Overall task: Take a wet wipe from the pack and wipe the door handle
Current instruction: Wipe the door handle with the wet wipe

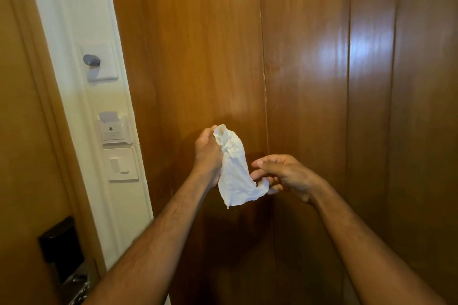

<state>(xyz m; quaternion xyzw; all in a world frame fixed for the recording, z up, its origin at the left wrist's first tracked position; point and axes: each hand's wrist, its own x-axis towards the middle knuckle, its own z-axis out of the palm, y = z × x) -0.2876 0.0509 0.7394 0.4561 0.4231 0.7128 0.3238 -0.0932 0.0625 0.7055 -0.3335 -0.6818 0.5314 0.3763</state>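
A crumpled white wet wipe [234,171] hangs between both hands in front of the wooden panels. My left hand [207,150] grips its upper end in a closed fist. My right hand [282,172] pinches the wipe's lower right corner between thumb and fingers. The door's dark electronic lock [59,242] and its metal handle [79,287] sit at the lower left, partly cut off by the frame edge and by my left forearm. No wipe pack is in view.
A white wall strip [81,20] beside the door carries a knob plate [98,62], a key-card holder [114,130] and a light switch [121,164]. Glossy wooden wall panels [309,57] fill the middle and right.
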